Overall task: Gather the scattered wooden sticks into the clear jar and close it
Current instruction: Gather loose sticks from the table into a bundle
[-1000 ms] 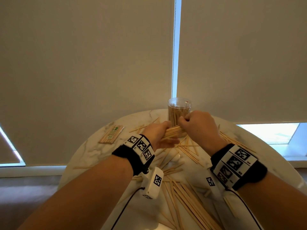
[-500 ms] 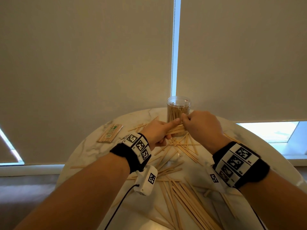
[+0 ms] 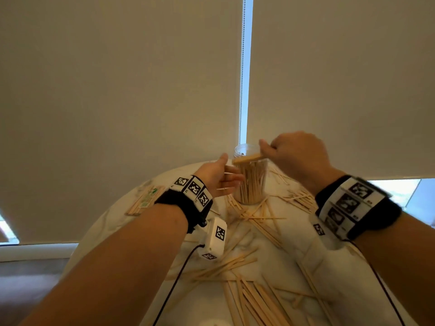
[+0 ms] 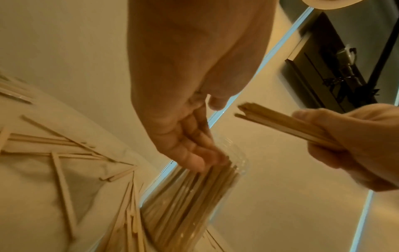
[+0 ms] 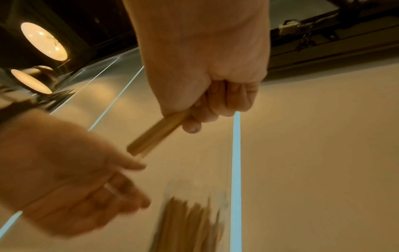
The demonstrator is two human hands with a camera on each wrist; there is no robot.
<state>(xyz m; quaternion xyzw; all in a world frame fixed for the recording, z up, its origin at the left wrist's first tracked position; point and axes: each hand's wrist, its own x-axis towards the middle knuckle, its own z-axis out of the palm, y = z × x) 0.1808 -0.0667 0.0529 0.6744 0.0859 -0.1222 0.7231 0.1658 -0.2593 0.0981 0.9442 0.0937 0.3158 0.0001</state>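
Note:
A clear jar (image 3: 251, 182) packed with upright wooden sticks stands at the far side of the round marble table (image 3: 113, 222). My right hand (image 3: 294, 156) grips a small bundle of sticks (image 3: 248, 158) level over the jar's open mouth; the bundle (image 5: 155, 134) juts left from the fist. My left hand (image 3: 219, 177) is beside the jar's left wall with fingers nearly straight, fingertips (image 4: 207, 160) at the jar (image 4: 187, 204). Whether they touch it I cannot tell. Many loose sticks (image 3: 254, 295) lie scattered over the table.
A banded pack of sticks (image 3: 146, 200) lies at the table's far left. Roller blinds hang right behind the table, with a bead chain (image 3: 242, 90) in the gap. No lid shows in any view.
The right hand has lifted the stick bundle from table height up over the jar mouth. The left hand has let go of the bundle and moved to the jar's left side.

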